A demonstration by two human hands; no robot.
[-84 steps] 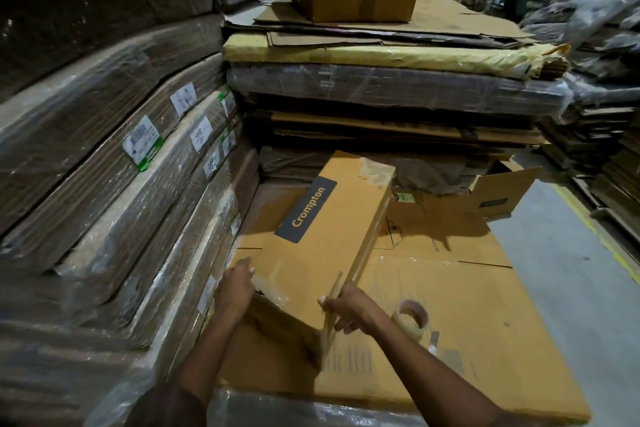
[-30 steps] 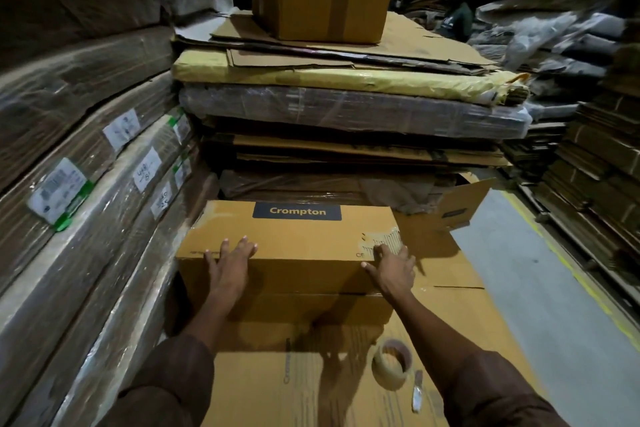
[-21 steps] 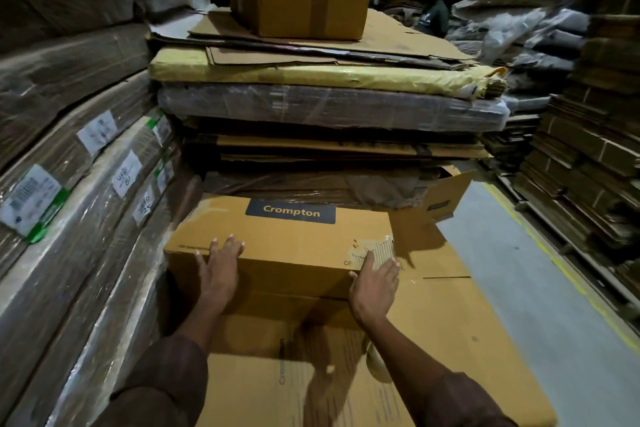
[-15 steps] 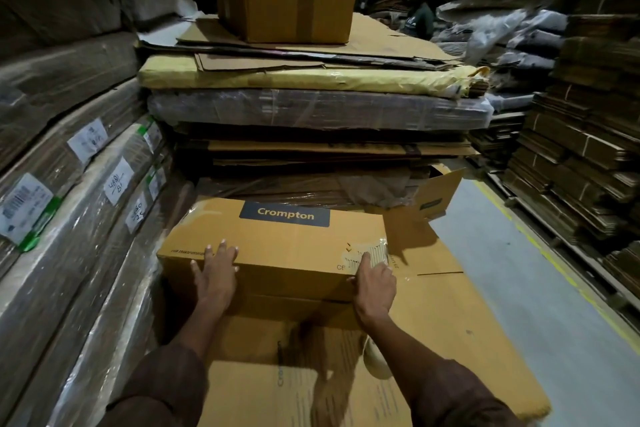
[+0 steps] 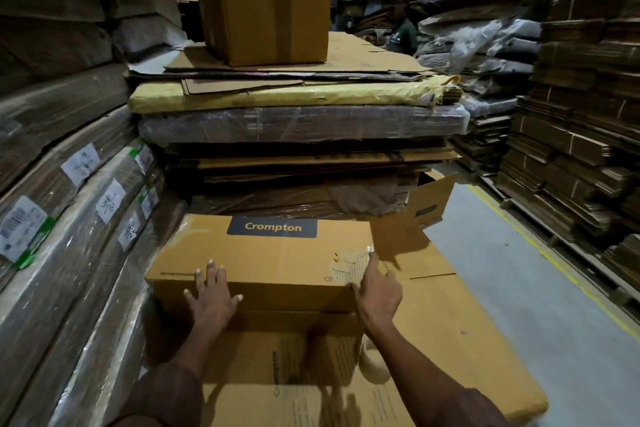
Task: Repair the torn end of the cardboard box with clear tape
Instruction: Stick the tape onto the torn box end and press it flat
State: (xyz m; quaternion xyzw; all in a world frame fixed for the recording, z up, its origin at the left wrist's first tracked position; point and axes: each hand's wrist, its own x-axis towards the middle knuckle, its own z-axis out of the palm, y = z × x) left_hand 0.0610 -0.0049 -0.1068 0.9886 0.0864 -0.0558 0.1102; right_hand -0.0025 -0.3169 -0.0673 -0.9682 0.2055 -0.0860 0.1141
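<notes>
Two brown sleeves lowest in view, forearms reaching forward over a flattened cardboard sheet (image 5: 460, 333) serving as the work surface. Tape roll (image 5: 372, 360) lying on that sheet just under the right forearm, partly hidden by it, nearer that arm than the other. Further out, left hand (image 5: 212, 300) flat with fingers spread on the near top edge of the Crompton box (image 5: 270, 263), holding nothing, only steadying. Right hand (image 5: 375, 288) at the box's right end, forefinger stretched onto the torn patch (image 5: 351, 267), other fingers loosely bent, gripping nothing. Box lying crosswise, long axis left to right, logo panel facing up, damaged spot on the top face by the right-hand corner. Likely next: reaching back for the roll, probably easiest with the right hand while the left pins the box. Beyond, wrapped cardboard stacks (image 5: 298, 121) topped by a taped carton (image 5: 266, 10); farther still, a person among more bundles.
</notes>
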